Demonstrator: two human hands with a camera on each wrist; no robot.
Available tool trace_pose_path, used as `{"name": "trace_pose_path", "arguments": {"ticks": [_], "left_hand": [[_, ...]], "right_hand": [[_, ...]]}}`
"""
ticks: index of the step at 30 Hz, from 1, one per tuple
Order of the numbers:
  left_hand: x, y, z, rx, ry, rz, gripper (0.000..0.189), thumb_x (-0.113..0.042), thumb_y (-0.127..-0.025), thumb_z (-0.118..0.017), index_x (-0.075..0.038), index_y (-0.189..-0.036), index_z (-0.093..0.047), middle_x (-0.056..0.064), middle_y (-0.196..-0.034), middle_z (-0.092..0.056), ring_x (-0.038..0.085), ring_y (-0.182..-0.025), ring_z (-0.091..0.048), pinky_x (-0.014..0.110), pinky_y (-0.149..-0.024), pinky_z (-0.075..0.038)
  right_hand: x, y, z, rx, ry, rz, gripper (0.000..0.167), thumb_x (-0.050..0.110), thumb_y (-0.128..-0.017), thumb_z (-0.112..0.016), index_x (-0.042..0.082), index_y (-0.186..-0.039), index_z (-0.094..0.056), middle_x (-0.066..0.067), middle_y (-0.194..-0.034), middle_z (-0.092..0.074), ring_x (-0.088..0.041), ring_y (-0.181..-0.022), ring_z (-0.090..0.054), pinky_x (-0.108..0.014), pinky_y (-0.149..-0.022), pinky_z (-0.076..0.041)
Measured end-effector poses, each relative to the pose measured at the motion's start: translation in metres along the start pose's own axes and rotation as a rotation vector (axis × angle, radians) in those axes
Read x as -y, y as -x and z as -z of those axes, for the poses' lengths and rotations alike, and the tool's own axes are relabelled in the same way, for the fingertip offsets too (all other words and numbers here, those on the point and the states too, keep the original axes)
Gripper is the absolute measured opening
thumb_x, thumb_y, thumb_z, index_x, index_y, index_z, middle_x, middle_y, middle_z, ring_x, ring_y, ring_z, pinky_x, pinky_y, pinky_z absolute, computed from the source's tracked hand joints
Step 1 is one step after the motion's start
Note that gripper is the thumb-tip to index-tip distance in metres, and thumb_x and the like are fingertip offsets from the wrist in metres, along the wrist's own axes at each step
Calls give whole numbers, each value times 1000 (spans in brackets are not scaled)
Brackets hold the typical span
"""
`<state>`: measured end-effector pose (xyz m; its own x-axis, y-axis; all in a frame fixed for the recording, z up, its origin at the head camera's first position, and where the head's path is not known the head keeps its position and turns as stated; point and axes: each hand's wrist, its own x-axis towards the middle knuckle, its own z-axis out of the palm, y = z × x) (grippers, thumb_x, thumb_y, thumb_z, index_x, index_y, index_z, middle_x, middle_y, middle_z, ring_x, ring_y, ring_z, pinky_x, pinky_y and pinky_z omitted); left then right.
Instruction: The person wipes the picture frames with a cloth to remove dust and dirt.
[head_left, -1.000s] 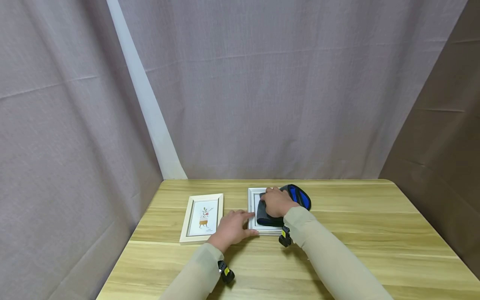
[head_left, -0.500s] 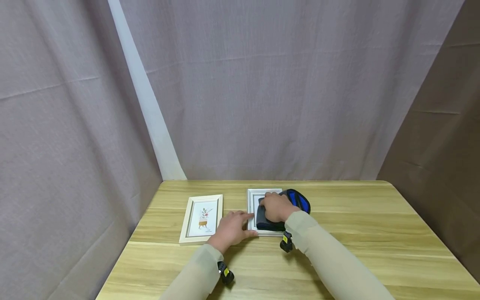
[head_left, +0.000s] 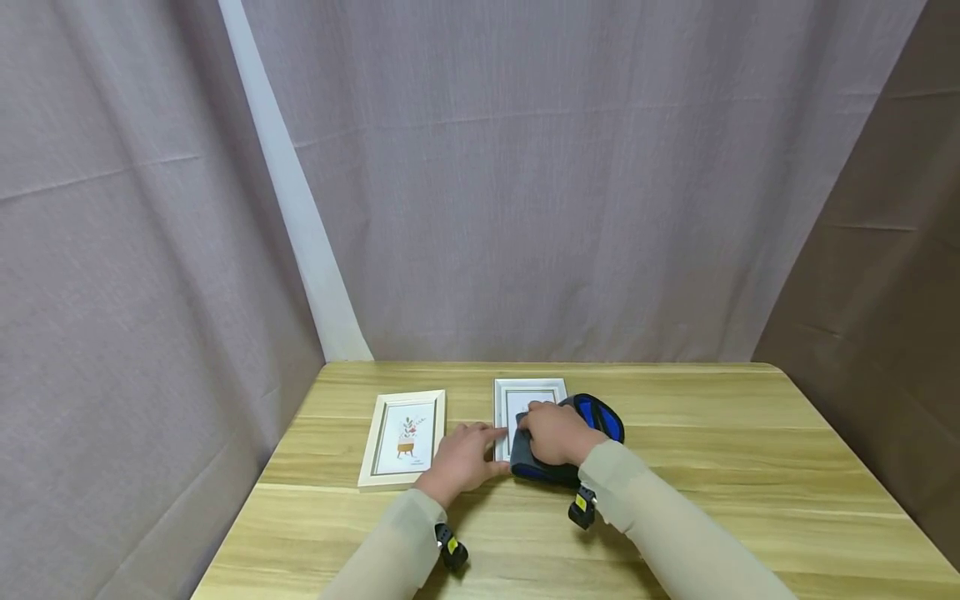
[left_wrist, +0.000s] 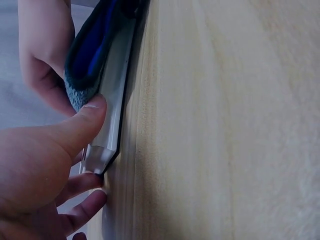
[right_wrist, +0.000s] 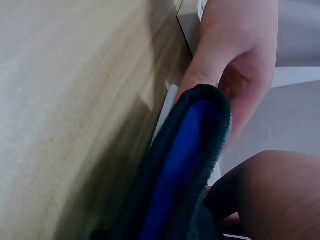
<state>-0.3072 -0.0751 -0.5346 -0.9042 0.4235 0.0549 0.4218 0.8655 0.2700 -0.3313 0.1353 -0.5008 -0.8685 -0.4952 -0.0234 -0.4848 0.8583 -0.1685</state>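
Cloth (head_left: 531,460) has slid nearer beneath the curled, gripping right hand (head_left: 558,434), left hand (head_left: 461,457) spread against the white frame (head_left: 528,385).

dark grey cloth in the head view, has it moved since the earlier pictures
Yes: the dark grey cloth has slid toward the near edge of the white picture frame, now overlapping that edge and uncovering more at the far end.

Left hand (head_left: 462,457) against frame (head_left: 517,404), right (head_left: 558,433) on cloth (head_left: 527,456)
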Motion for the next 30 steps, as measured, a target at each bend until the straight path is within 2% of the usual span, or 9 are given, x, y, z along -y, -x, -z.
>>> {"name": "trace_pose_path", "arguments": {"ticks": [3, 5, 9, 19, 22, 26, 30], "left_hand": [[0, 0, -1, 6, -5, 4, 65, -53, -100, -80, -29, -157, -63, 4, -156, -63, 39, -139, -59, 57, -107, -53], [-1, 0, -1, 3, -10, 3, 64, -53, -100, -80, -29, -157, -64, 4, -156, -63, 39, -139, -59, 57, -106, -54], [-1, 0, 0, -3, -13, 1, 64, -52, -100, -80, -28, -157, -64, 5, -155, -63, 40, -139, -59, 57, -106, -54], [-3, 2, 2, 9, -13, 9, 64, -53, -100, -79, -29, -157, -64, 5, -156, -63, 42, -142, -57, 59, -109, -52], [-4, 1, 2, 7, -7, 7, 64, -53, -100, -80, -28, -157, -64, 5, -156, -63, 44, -143, -56, 60, -110, -51], [-3, 0, 1, 1, -15, 4, 64, -52, -99, -81, -28, -156, -65, 5, -154, -64, 42, -141, -58, 58, -109, -52], [-2, 0, 1, 3, -13, 5, 65, -52, -99, -81, -28, -156, -64, 6, -154, -64, 42, -141, -58, 58, -110, -52]], "right_hand": [[2, 6, -1, 0, 0, 13, 31, 8, -99, -70, 11, -128, -83, -19, -142, -70, -37, -129, -67, -63, -100, -55], [2, 9, -1, -2, -8, 20, 32, 9, -100, -70, 10, -128, -82, -21, -146, -67, -40, -133, -65, -63, -101, -55], [3, 13, -3, -10, -20, 38, 32, 8, -100, -68, 8, -129, -82, -21, -142, -69, -41, -128, -67, -60, -98, -58], [9, 21, -4, -10, -24, 64, 30, 8, -102, -66, 9, -127, -83, -17, -137, -73, -38, -129, -68, -63, -100, -57], [11, 23, -3, -12, -5, 67, 28, 9, -102, -67, 11, -123, -84, -14, -132, -75, -35, -123, -71, -60, -96, -58], [14, 25, -4, -21, 8, 80, 25, 8, -100, -69, 12, -118, -85, -10, -119, -74, -29, -107, -72, -56, -86, -60], [18, 26, -4, -23, 6, 93, 24, 7, -100, -69, 12, -117, -85, -8, -115, -74, -26, -104, -71, -55, -84, -60]]}}
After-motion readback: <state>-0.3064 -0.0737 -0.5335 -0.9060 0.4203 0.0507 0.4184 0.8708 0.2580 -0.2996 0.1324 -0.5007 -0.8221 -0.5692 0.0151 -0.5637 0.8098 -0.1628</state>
